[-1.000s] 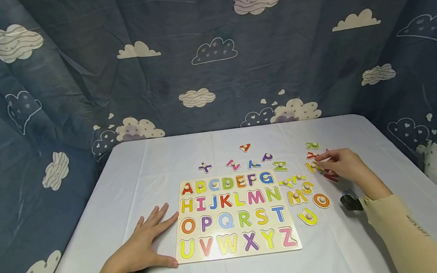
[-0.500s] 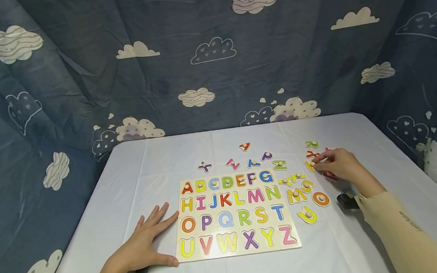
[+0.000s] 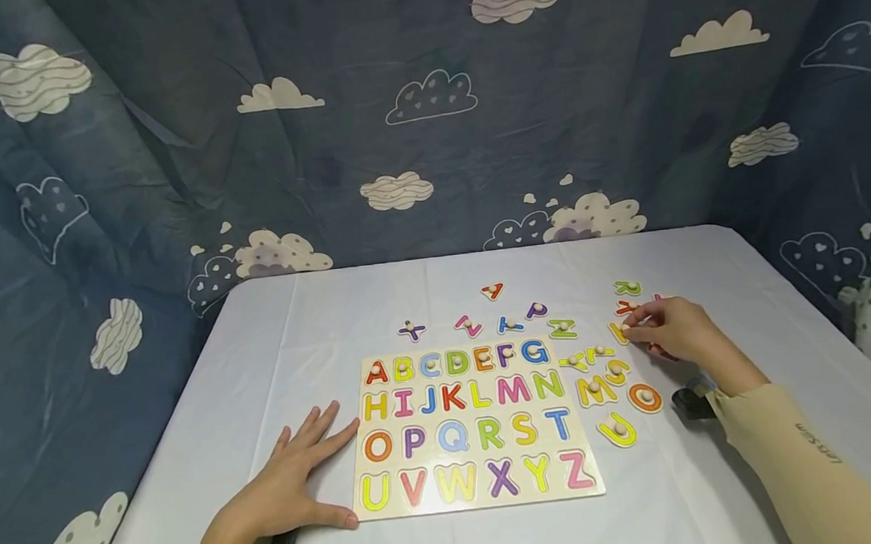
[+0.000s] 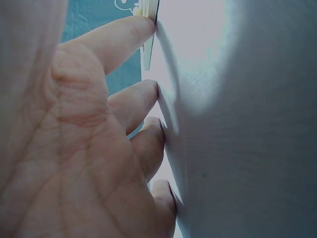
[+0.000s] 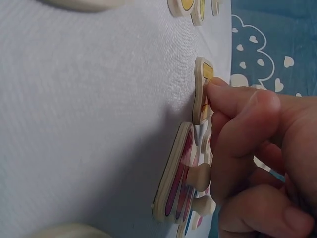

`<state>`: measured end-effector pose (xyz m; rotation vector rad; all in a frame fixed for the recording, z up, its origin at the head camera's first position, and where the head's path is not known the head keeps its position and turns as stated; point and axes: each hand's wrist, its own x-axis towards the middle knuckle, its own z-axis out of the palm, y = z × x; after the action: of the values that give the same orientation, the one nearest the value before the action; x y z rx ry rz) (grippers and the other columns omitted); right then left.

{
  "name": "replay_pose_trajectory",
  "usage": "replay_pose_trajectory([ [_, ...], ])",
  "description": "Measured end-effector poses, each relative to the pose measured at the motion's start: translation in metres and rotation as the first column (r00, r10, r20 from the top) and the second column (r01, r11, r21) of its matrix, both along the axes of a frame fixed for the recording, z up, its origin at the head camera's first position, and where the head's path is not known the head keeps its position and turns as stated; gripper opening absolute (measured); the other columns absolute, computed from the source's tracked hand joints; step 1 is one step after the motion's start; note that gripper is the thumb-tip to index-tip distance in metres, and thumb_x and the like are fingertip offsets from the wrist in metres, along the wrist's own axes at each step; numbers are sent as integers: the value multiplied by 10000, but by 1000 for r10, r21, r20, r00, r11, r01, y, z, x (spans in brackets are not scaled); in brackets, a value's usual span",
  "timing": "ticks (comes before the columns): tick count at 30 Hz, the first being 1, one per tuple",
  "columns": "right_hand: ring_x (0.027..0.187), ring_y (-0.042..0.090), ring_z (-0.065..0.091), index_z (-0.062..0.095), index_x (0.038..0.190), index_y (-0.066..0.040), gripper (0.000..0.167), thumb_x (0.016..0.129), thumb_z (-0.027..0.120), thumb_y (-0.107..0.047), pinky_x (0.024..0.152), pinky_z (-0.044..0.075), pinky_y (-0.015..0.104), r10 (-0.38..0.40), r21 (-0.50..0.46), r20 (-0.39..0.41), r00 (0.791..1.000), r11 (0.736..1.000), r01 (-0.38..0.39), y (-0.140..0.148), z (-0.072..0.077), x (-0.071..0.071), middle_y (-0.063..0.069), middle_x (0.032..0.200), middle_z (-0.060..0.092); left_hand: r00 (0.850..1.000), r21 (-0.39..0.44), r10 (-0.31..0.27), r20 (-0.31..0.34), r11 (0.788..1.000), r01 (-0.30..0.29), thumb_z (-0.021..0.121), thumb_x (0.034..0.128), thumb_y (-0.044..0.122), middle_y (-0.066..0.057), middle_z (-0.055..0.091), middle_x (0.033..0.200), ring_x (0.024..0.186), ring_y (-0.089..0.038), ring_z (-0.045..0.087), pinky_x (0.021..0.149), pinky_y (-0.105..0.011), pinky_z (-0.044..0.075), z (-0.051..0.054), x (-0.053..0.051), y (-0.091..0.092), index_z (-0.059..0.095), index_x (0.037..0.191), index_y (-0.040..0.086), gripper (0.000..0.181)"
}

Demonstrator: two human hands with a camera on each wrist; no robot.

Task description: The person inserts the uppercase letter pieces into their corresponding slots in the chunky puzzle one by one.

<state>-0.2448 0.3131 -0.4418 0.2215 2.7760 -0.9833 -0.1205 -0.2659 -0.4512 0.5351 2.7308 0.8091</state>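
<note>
A cream alphabet board (image 3: 430, 417) lies on the white table, its top row from A to G filled with knobbed letters. The left hand (image 3: 279, 483) rests spread at the board's left edge, thumb and a fingertip touching it; the left wrist view shows its palm (image 4: 79, 148). At the right, the right hand (image 3: 675, 332) pinches a yellow-orange letter (image 3: 618, 332) by its knob. In the right wrist view that letter (image 5: 199, 94) stands close to the cloth between thumb and finger, beside a red-pink letter (image 5: 174, 183).
Loose letters lie behind and right of the board, among them a red A (image 3: 492, 292), a purple X (image 3: 412, 331), an orange O (image 3: 644, 398), a yellow U (image 3: 617, 431) and a green R (image 3: 627, 288). A patterned dark curtain (image 3: 287, 173) hangs behind the table.
The right hand has shifted slightly left over the yellow-orange letter, which has turned and moved a little. The left hand holds its place at the board's edge.
</note>
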Motion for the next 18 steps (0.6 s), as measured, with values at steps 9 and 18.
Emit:
replay_pose_trajectory([
  [9,652,157,581,720,1173,13,310,973,799,-211,530,488,262,-3,35,-33,999,999,5,-4,-1,-1,82,878,543,1000,-9,12,19,1000,-12,982,578,658,-113,215,1807,1665,-496,113,1259,-815,11,2,0,0,448,1648,325,1241],
  [18,650,167,569,700,1170,28,347,968,802,-235,521,469,273,28,32,-46,999,999,-26,-5,3,-1,57,861,544,1000,9,7,20,1000,-8,988,583,642,-114,214,1807,1664,-499,111,1256,-817,6,0,0,0,453,1646,321,1232],
])
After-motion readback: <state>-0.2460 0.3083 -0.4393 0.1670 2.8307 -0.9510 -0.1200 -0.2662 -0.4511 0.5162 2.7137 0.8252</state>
